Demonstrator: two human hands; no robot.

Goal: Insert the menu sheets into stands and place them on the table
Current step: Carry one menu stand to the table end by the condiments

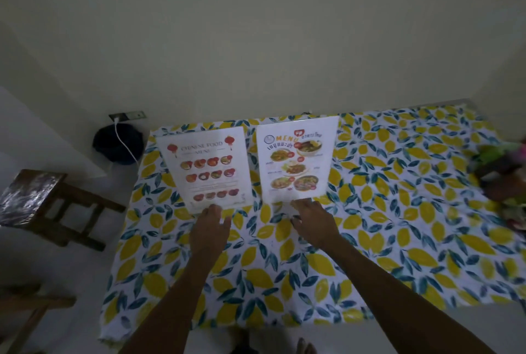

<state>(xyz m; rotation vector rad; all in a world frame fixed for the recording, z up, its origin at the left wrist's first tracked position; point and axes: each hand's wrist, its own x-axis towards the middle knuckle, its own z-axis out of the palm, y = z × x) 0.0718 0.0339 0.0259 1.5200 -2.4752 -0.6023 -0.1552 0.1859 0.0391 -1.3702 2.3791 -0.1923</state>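
Two menu sheets in clear stands sit side by side near the far edge of the table [398, 225], which has a lemon-print cloth. The left one is a Chinese food menu [206, 167] with rows of dishes. The right one is a menu [296, 158] with an orange "MENU" heading and bowls of food. My left hand [209, 228] rests at the bottom edge of the Chinese food menu, fingers touching its base. My right hand [311, 224] rests at the bottom edge of the right menu, fingers spread on the cloth. Neither hand visibly grips a stand.
A dark wooden stool [42, 202] stands on the floor to the left. A dark round bin [118, 143] with a white cable sits by a wall socket. A blurred pile of colourful items [503, 174] lies at the table's right edge. A wall rises directly behind.
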